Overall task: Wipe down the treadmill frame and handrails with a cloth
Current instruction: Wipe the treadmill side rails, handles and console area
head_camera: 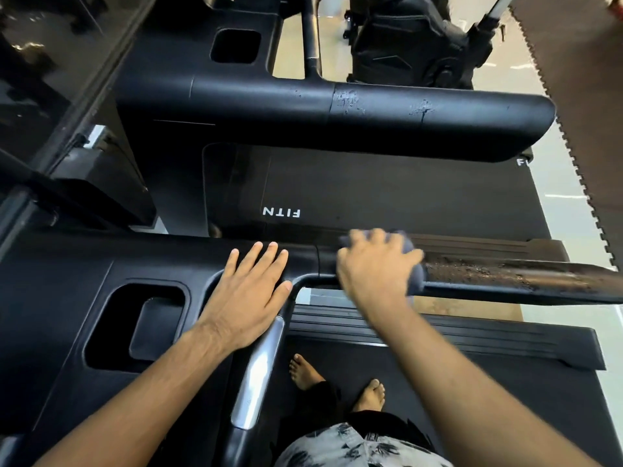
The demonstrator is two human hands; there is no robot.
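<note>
While the left hand [251, 288] lies flat, fingers apart, the right hand [374, 274] grips the cloth [417, 279] on the handrail [522, 274]; next, rub toward its dirty end.

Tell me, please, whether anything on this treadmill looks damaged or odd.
Yes: the near handrail right of the cloth looks pitted and flaking brown, and the far handrail shows chipped patches in its black coating.

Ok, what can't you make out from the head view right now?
cloth: mostly under the blurred right hand; only grey edges show.
near handrail: its end is cut off by the right frame edge.
belt lettering: mostly hidden behind the far handrail.
</note>
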